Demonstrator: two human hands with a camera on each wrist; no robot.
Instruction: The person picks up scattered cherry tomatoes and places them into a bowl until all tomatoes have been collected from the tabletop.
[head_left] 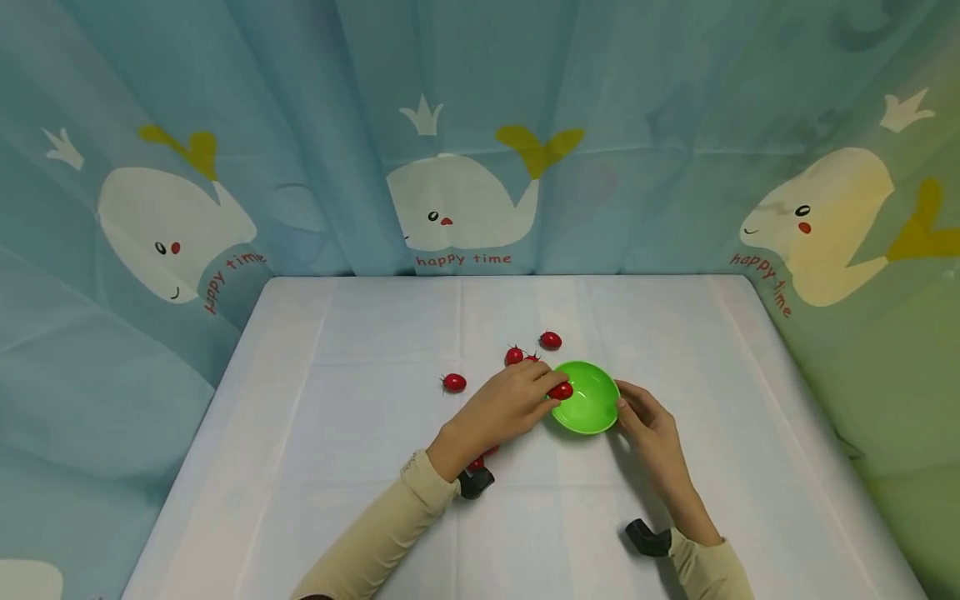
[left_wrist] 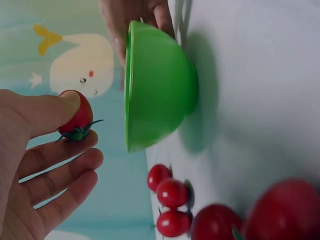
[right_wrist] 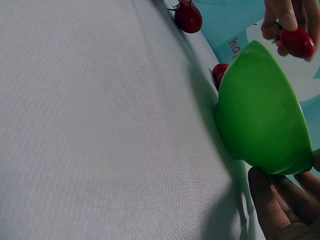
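Observation:
My left hand pinches a red cherry tomato between thumb and index finger, its green stem showing. In the head view, this tomato is over the left rim of a small bright green bowl. My right hand holds the bowl at its right side, with the thumb at the rim and fingers around the outside. The right wrist view shows those fingers against the bowl's wall. Whether the bowl's base touches the table is hard to tell.
Several more cherry tomatoes lie on the white-covered table: one at the left, one behind the bowl, others beside and under my left forearm. A blue whale-print curtain hangs behind the table.

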